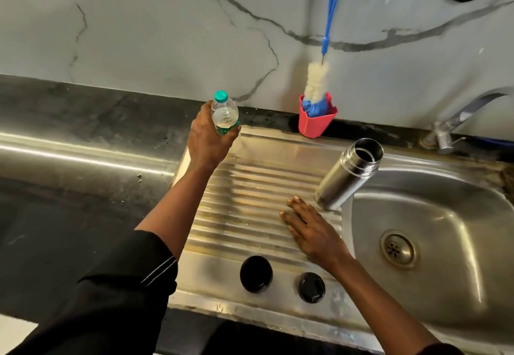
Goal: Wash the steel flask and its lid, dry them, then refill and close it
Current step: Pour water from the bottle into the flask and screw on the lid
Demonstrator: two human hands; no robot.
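Gripping a capped water bottle [225,114] in the left hand [208,137], resting the right hand [311,229] flat, fingers straight, on the ribbed surface [250,182] right beside the open steel flask [347,173], with two black lids [256,274] up front.

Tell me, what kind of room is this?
Most likely a kitchen, at the washing-up spot: there's a steel sink with a ribbed draining board, a tap behind it, and a bottle brush standing in a red cup by the wall.

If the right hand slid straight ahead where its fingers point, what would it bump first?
Probably the left hand gripping the water bottle, past bare drainboard, though its height is unclear. The flask stands off that line.
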